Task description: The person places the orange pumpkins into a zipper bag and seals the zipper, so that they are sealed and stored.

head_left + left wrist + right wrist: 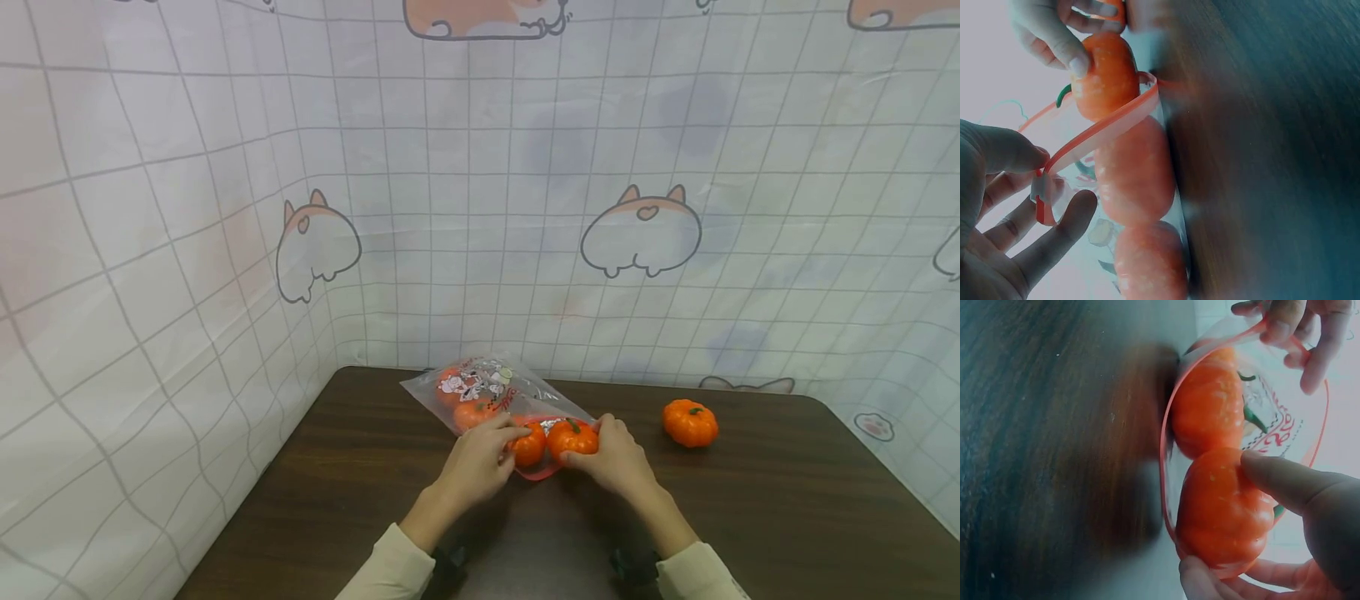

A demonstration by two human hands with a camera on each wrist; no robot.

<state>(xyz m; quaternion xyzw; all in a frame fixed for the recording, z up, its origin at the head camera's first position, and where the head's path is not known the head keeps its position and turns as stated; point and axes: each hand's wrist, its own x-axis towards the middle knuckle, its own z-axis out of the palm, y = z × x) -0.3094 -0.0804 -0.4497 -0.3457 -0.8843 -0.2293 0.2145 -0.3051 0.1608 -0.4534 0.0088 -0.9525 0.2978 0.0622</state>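
A clear zip bag [551, 402] with a red-edged mouth and printed cartoon figures lies on the table, its mouth toward me. My left hand [480, 458] pinches the red rim [1100, 132] beside the white slider [1039, 187]. With thumb and fingers, my right hand [621, 457] grips an orange toy pumpkin [1225, 515] with a green stem, partly within the bag's mouth. Another pumpkin [1209, 406] sits just inside, touching it in the right wrist view. Farther back in the bag are more pumpkins [472, 413], seen through the plastic.
One loose orange pumpkin [690, 423] stands on the dark wooden table [780, 500], to the right of my right hand. Behind and left of the table hangs a white gridded cloth [495, 275] with cartoon dog prints.
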